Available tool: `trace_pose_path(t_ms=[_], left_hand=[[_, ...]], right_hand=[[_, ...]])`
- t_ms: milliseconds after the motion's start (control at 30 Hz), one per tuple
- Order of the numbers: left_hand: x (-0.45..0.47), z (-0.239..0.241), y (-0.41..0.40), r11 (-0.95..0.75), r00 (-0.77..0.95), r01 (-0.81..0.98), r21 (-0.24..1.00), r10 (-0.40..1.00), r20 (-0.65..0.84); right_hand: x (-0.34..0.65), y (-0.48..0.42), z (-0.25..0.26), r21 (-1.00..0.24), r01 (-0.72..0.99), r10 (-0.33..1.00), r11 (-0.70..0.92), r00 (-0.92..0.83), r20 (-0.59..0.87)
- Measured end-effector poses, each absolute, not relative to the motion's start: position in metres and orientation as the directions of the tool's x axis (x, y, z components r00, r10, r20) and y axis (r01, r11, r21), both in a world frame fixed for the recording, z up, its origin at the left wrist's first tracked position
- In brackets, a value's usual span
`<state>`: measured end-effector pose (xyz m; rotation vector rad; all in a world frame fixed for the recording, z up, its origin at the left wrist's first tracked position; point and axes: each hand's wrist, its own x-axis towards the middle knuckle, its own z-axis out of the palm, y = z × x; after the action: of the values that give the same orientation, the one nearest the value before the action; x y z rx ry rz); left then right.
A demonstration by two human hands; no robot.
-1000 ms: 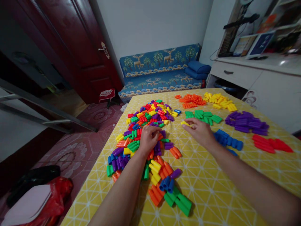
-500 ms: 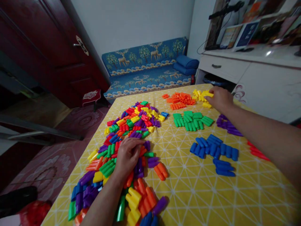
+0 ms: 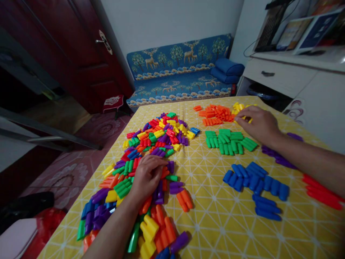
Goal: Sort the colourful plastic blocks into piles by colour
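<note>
My left hand [image 3: 148, 175] rests on a long mixed heap of plastic blocks [image 3: 157, 135] shaped like joined tubes, in red, orange, yellow, green, blue and purple. Its thumb and index finger are apart; the other fingertips are hidden. My right hand [image 3: 258, 123] hovers at the far right over a small group of yellow blocks [image 3: 238, 107], fingers loosely apart, with no block visible in its grasp. Beside it lie orange blocks [image 3: 215, 113] and green blocks [image 3: 229, 141]. Purple blocks [image 3: 277, 155] show partly under my right forearm.
Blue blocks [image 3: 253, 178] and red blocks [image 3: 320, 192] lie nearer me on the yellow tablecloth [image 3: 212, 219]. Beyond the table stands a blue patterned sofa [image 3: 175, 72]. A white cabinet [image 3: 283, 75] is at the right; a small stool [image 3: 113, 102] stands by the door.
The yellow block in my right hand has been let go among the yellow group, and that hand has drawn slightly nearer. The view has turned left; my left hand stays on the heap.
</note>
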<state>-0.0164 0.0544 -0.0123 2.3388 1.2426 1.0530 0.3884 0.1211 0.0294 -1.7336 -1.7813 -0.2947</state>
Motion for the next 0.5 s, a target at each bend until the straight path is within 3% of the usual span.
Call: trace_pose_path(t_ms=[100, 200, 333, 500], left_hand=[[-0.016, -0.011, 0.054, -0.607, 0.381, 0.572, 0.552, 0.792, 0.478], [-0.015, -0.01, 0.055, -0.611, 0.383, 0.566, 0.554, 0.79, 0.479], [-0.016, -0.011, 0.056, -0.614, 0.374, 0.562, 0.554, 0.786, 0.492], [-0.017, -0.015, 0.057, -0.627, 0.368, 0.557, 0.545, 0.775, 0.514]], right_hand=[[0.341, 0.071, 0.04, -0.38, 0.831, 0.813, 0.407, -0.14, 0.565], [0.298, 0.017, 0.042, -0.482, 0.688, 0.817, 0.542, -0.295, 0.496], [0.254, -0.034, 0.029, -0.557, 0.646, 0.853, 0.521, -0.387, 0.349], [0.211, -0.05, 0.004, -0.578, 0.714, 0.919, 0.394, -0.319, 0.233]])
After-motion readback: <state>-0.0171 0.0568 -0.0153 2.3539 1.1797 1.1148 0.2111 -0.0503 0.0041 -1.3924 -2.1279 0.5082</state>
